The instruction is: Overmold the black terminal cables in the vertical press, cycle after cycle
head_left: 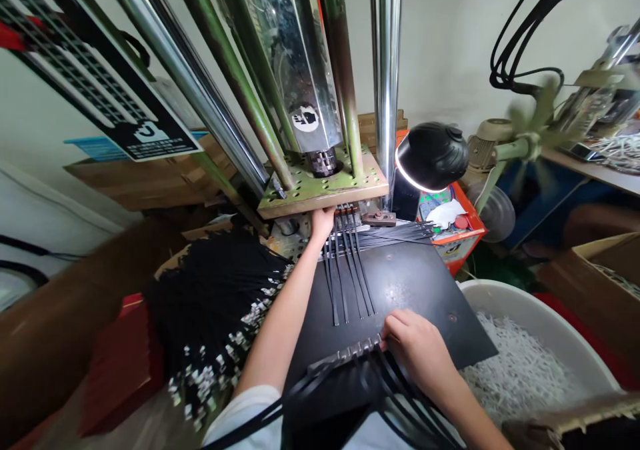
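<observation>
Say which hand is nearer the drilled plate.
Left. The left hand is just under the front edge of the drilled plate; the right hand is farther, at the notched strip.

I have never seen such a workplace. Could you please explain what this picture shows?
The picture comes from a camera on the person's head, looking forward and down at two bare hands. The left hand reaches under the drilled plate of a tall press, beside thin black cables that extend over a dark worktop. The right hand is at the right end of a metal strip; its exact grip is hidden. To the left lies a cable pile with pale ends.
</observation>
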Available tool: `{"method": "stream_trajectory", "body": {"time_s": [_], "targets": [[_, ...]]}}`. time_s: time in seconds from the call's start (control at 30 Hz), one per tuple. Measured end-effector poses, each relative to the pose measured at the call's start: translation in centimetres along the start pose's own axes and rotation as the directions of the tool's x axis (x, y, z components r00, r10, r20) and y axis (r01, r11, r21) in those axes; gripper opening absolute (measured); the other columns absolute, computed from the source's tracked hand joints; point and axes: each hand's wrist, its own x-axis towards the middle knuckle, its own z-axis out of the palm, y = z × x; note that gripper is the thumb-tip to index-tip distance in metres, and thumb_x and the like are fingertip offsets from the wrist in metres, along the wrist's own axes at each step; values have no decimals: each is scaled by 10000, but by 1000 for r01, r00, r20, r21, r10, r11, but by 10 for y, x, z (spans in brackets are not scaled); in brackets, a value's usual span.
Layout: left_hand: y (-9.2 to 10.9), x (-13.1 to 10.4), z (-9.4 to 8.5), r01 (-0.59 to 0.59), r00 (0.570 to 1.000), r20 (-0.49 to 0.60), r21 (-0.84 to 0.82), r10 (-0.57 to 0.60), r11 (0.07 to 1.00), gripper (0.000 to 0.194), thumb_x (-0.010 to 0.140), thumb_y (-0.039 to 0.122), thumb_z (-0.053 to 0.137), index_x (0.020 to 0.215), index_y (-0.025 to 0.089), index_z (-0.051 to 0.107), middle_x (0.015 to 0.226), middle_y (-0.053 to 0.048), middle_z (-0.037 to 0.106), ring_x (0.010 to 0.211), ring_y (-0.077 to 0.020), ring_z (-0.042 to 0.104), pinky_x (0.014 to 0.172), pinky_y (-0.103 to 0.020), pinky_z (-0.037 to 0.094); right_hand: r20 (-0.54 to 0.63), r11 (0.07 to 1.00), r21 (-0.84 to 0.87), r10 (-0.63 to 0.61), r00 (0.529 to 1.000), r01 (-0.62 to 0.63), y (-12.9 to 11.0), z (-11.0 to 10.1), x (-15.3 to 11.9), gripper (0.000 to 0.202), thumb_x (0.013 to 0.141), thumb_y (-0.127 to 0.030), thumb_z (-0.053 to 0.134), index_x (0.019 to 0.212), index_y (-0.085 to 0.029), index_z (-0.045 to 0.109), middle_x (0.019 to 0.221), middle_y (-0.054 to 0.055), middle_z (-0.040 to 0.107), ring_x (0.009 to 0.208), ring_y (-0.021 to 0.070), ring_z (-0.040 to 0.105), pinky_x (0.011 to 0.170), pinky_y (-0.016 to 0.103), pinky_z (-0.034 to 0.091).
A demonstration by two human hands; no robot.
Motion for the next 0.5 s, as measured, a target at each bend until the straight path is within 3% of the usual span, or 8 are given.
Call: {"method": "stream_trajectory", "body": {"time_s": [0.1,0.2,0.27,0.33,0.37,0.4,0.43,0.5], "targets": [[18,-15,-6,-75,992,98,7,74,997,358,889,228,518,1188,62,623,1248,-222,627,1245,-339,518,1047,-443,380,74,969,245,-66,995,46,12,-8,3,139,874,-137,555,810,-234,631,893,-1,686,888,181,615,792,286,449],[53,-48,-3,-210,946,240,-59,218,976,259,875,248,562,1060,122,693,1126,-160,690,1120,-277,603,1007,-380,428,-25,872,487,-41,999,48,28,-20,-13,111,910,-263,553,873,-250,657,1029,44,693,991,193,627,897,330,467],[75,-71,-2,-366,841,362,-166,402,916,283,807,318,681,1072,223,701,1126,-53,704,1092,-202,616,991,-282,439,-78,764,644,31,997,27,40,-33,-37,189,907,-417,555,873,-272,672,993,63,706,951,203,658,864,333,500],[84,-86,-8,-486,712,463,-219,529,846,308,801,413,693,1097,326,691,1153,33,697,1105,-151,607,991,-221,424,70,645,763,-36,997,-30,50,-49,-67,328,825,-594,592,786,-285,693,819,68,717,818,215,691,743,304,535],[83,-87,-13,-506,690,493,-196,530,840,278,840,455,643,1092,347,692,1160,45,694,1118,-146,601,1000,-222,415,197,612,786,-114,974,-87,54,-56,-82,378,764,-656,621,740,-288,704,740,72,708,761,222,697,685,290,540],[78,-83,-19,-496,711,504,-134,490,858,273,891,477,566,1088,338,695,1170,27,690,1139,-163,593,1018,-251,406,319,614,774,-167,933,-154,58,-63,-95,399,713,-684,650,723,-291,719,701,77,702,740,231,702,656,284,541],[71,-75,-25,-448,771,488,-43,410,893,309,935,471,488,1092,305,697,1183,-16,684,1164,-198,580,1038,-306,397,414,640,736,-168,895,-220,60,-68,-106,391,678,-679,684,750,-299,741,709,83,708,758,242,707,663,287,546],[51,-51,-36,-272,900,388,139,201,952,370,976,403,407,1120,206,685,1193,-137,661,1196,-298,554,1043,-459,383,507,676,651,-49,861,-345,63,-73,-123,373,667,-607,733,923,-336,762,811,82,735,840,259,712,728,315,558]]}}
